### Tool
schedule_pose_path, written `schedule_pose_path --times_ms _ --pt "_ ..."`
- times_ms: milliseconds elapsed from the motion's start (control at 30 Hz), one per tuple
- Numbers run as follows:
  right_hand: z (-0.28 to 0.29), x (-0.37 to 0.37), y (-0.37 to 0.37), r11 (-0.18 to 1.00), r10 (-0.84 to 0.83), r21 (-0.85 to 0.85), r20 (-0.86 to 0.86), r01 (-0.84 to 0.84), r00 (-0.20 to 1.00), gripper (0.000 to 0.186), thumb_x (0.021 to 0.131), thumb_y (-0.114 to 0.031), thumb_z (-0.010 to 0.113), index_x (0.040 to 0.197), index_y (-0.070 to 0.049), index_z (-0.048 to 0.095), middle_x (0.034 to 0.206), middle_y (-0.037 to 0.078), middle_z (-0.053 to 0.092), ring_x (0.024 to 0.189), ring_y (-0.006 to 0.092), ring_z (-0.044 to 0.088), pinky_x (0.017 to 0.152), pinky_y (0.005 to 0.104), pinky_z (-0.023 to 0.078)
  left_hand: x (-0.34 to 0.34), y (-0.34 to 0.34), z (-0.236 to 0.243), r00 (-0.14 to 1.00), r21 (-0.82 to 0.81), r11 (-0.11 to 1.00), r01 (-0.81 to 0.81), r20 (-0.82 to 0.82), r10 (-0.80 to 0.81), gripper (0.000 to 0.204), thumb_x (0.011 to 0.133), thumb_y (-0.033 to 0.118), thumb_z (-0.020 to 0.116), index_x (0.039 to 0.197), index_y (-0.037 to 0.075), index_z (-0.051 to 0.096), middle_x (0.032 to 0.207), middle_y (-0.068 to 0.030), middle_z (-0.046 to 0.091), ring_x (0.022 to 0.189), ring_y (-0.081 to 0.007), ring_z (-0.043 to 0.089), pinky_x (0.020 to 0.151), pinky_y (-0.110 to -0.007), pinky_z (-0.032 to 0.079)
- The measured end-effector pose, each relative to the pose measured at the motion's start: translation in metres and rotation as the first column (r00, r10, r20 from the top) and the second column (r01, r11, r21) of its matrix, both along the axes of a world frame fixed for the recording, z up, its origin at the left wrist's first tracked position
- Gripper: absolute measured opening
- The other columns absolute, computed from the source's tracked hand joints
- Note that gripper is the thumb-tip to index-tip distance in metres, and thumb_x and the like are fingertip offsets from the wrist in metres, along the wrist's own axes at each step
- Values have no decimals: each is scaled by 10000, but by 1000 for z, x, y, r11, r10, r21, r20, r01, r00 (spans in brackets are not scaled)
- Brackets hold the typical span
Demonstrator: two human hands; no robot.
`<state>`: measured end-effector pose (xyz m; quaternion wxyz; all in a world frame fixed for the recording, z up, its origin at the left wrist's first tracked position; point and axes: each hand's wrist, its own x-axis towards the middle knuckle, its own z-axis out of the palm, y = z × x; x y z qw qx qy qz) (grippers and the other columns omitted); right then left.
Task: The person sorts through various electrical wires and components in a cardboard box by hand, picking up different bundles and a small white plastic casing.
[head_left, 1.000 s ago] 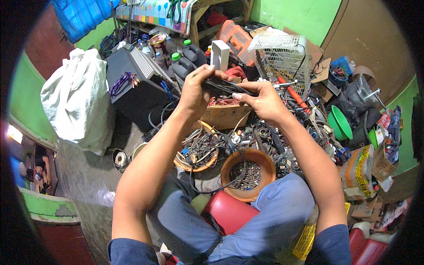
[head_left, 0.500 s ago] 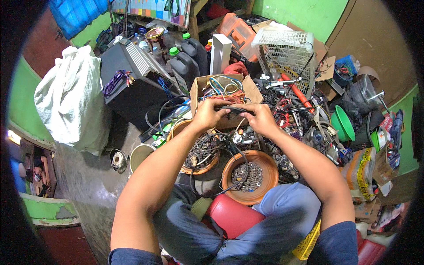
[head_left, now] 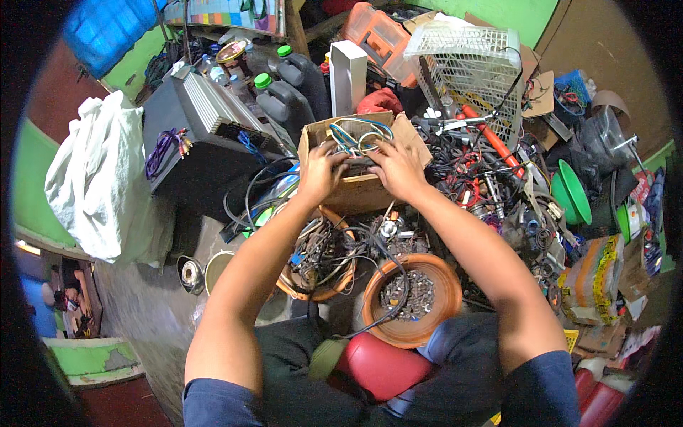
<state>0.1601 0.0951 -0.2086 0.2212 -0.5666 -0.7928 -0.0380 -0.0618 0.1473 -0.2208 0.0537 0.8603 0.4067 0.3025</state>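
Both of my hands have reached into a cardboard box (head_left: pixel 363 193) that holds blue, white and other coloured wires (head_left: pixel 356 134). My left hand (head_left: pixel 320 172) is at the box's left side, its fingers spread and bent down over the wires. On the right, my right hand (head_left: pixel 400 169) also has its fingers apart, pointing into the box. Between the two thumbs a dark cable (head_left: pixel 358 171) lies in the box, partly covered by my fingertips. Nearer to me, a clay bowl (head_left: pixel 454 295) of small grey pieces stands beside a basin heaped with tangled cables (head_left: pixel 313 249).
Cables and metal parts (head_left: pixel 491 192) pile up on the right, near a white plastic basket (head_left: pixel 473 78) and a green bowl (head_left: pixel 571 192). Black jugs (head_left: pixel 284 103), a dark cabinet (head_left: pixel 206 156) and a white sack (head_left: pixel 103 178) stand on the left. A red seat (head_left: pixel 384 366) is below me.
My hands have lowered the black cable from above the box's front edge into the box. Their fingers, earlier closed around it, have spread. The view has shifted slightly.
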Motion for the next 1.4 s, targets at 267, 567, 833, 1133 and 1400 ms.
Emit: schedule_pose_path --times_ms 267,567,833,1133,1400 --pt "-11 19 -23 991 112 101 -216 -92 970 326 826 -51 663 1151 -56 686 1046 121 614 1000 328 598 888 431 501 10 -20 5 977 42 997 -58 -205 65 375 853 257 697 1216 164 693 1310 -168 547 1301 -374 419 1084 -485 364" --pt "-14 27 -29 978 208 35 -141 -205 968 330 902 -214 648 1173 -28 670 1166 166 672 1112 326 636 1041 469 446 -1 -31 5 962 239 936 257 -160 -223 322 847 198 710 1130 45 688 983 -106 696 885 -288 650 835 -405 518" --pt "14 24 -11 899 133 -415 -38 -137 990 418 965 -390 473 1035 -47 701 1065 187 708 1091 366 634 1069 559 366 27 -40 29 921 -252 967 -37 -384 -64 579 925 572 550 1006 25 721 833 -202 710 808 -364 706 748 -469 553" --pt "-4 26 23 730 44 -682 93 31 995 592 984 -413 290 1027 -22 734 1142 245 681 1140 417 618 1121 629 260 47 -16 39 813 -484 838 -250 -575 -90 983 854 837 343 873 -61 742 907 -288 703 940 -416 696 839 -492 553" --pt "-7 30 21 749 36 -661 104 42 994 584 1008 -407 265 1119 -40 705 1235 213 651 1219 384 577 1170 645 151 56 -7 35 725 -500 822 -272 -668 -167 1020 848 855 305 1085 -48 713 1123 -281 677 1088 -400 657 1002 -506 471"
